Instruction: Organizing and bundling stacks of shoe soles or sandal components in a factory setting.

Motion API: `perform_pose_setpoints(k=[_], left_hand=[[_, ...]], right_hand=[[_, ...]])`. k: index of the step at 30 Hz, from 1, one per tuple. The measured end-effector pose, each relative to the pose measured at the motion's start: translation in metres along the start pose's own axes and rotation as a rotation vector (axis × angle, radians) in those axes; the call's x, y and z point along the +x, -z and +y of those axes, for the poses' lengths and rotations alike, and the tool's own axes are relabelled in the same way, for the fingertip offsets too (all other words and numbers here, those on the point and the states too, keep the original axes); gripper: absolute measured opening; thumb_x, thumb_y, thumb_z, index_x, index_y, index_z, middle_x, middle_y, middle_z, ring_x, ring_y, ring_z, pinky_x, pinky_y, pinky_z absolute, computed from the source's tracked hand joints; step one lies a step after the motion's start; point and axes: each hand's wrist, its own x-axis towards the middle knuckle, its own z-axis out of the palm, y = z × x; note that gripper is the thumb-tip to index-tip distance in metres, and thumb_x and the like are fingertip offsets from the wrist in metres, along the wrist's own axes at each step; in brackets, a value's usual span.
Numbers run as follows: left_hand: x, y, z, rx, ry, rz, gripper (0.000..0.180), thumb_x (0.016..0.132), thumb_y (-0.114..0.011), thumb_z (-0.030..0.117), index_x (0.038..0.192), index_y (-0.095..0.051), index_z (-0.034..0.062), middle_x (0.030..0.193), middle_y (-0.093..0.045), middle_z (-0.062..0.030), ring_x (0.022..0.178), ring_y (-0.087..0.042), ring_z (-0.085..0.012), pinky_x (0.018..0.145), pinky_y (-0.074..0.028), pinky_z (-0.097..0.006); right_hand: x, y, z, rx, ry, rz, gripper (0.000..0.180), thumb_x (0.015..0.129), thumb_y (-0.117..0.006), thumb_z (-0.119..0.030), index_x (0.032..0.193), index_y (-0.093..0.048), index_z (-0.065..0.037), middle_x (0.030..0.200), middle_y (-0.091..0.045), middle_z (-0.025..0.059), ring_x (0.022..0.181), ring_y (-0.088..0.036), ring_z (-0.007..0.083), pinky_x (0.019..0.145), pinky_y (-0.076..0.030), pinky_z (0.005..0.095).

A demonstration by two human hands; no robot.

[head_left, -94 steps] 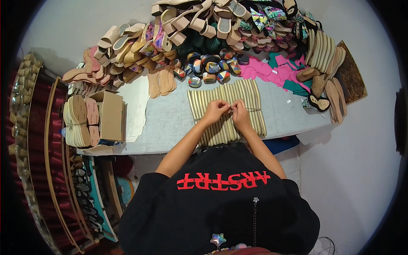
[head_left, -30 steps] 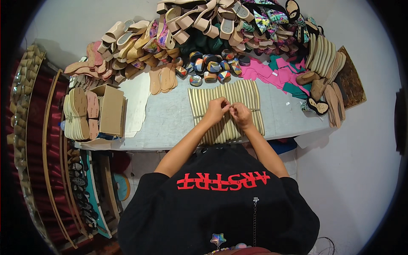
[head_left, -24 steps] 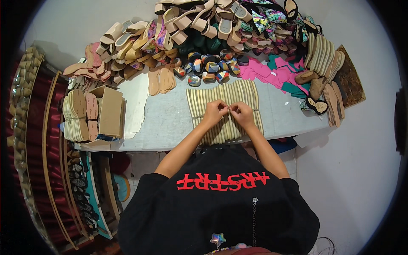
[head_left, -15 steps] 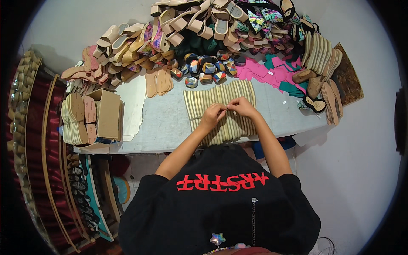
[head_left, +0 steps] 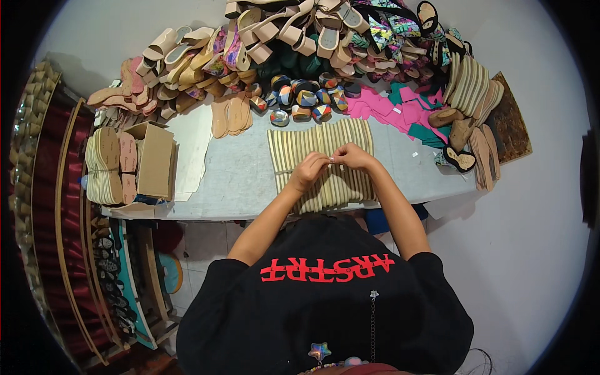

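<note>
A long row of insoles (head_left: 312, 134), packed face to face with cream and olive-brown edges showing, lies on the table in front of me. Around its middle runs a thin dark cord (head_left: 283, 172), seen just left of my left hand. My left hand (head_left: 309, 171) is closed over the row, thumb and fingertips pinched together. Its fingertips meet those of my right hand (head_left: 354, 157), also closed in a pinch. Both seem to grip the cord's ends, though the fingers mostly hide what is between them.
Heaped shoes (head_left: 300, 37) line the table's back, with patterned heels (head_left: 306, 99) before them. Pink cut pieces (head_left: 387, 112) and wooden lasts (head_left: 461, 132) lie to the right. A cardboard box (head_left: 156, 162) and a tied insole bundle (head_left: 105, 165) stand left. A shelf rack (head_left: 69, 250) is beside the table.
My fingertips have shifted slightly, still pinched together over the insoles. The whole view has moved a little; the things on the table have stayed in place.
</note>
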Motion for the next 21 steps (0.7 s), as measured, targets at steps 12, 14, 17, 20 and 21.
perform_pose_setpoints(k=[12, 14, 17, 20, 21], left_hand=[[-0.001, -0.010, 0.019, 0.410, 0.178, 0.155, 0.017, 0.064, -0.069, 0.013, 0.077, -0.059, 0.0078, 0.083, -0.053, -0.0036, 0.077, -0.050, -0.0224, 0.065, -0.036, -0.035], [0.000, -0.012, 0.021, 0.369, 0.290, 0.160, 0.016, 0.066, -0.069, 0.012, 0.077, -0.059, 0.0070, 0.081, -0.052, -0.0037, 0.077, -0.050, -0.0224, 0.065, -0.037, -0.035], [-0.002, -0.015, 0.022, 0.256, 0.414, 0.144, 0.015, 0.068, -0.068, 0.013, 0.078, -0.059, 0.0060, 0.077, -0.052, -0.0063, 0.073, -0.050, -0.0235, 0.063, -0.038, -0.035], [-0.004, -0.022, 0.024, 0.022, 0.666, 0.229, 0.013, 0.072, -0.065, 0.015, 0.077, -0.059, 0.0051, 0.072, -0.054, -0.0087, 0.069, -0.050, -0.0255, 0.064, -0.038, -0.036], [-0.003, -0.023, 0.025, 0.022, 0.668, 0.230, 0.013, 0.072, -0.065, 0.015, 0.077, -0.059, 0.0051, 0.072, -0.054, -0.0087, 0.069, -0.050, -0.0255, 0.064, -0.038, -0.036]], right_hand=[[-0.003, -0.013, -0.001, 0.046, -0.113, 0.126, 0.017, 0.081, -0.055, -0.014, 0.074, -0.060, 0.000, 0.066, -0.055, 0.0007, 0.064, -0.049, 0.0083, 0.059, -0.040, 0.0241], [-0.004, -0.014, 0.002, 0.042, -0.109, 0.129, 0.018, 0.082, -0.055, -0.015, 0.075, -0.060, 0.001, 0.067, -0.055, 0.0011, 0.064, -0.049, 0.0085, 0.060, -0.040, 0.0242], [-0.007, -0.015, 0.000, 0.028, -0.101, 0.124, 0.019, 0.083, -0.054, -0.016, 0.077, -0.059, 0.001, 0.069, -0.056, 0.0016, 0.065, -0.048, 0.0086, 0.060, -0.040, 0.0241], [-0.006, -0.016, 0.002, 0.031, -0.077, 0.116, 0.021, 0.083, -0.053, -0.018, 0.078, -0.059, 0.002, 0.070, -0.055, 0.0013, 0.066, -0.048, 0.0085, 0.061, -0.040, 0.0241], [-0.005, -0.016, 0.005, 0.046, -0.056, 0.120, 0.021, 0.084, -0.053, -0.018, 0.079, -0.059, 0.002, 0.070, -0.055, 0.0009, 0.066, -0.048, 0.0084, 0.062, -0.040, 0.0241]])
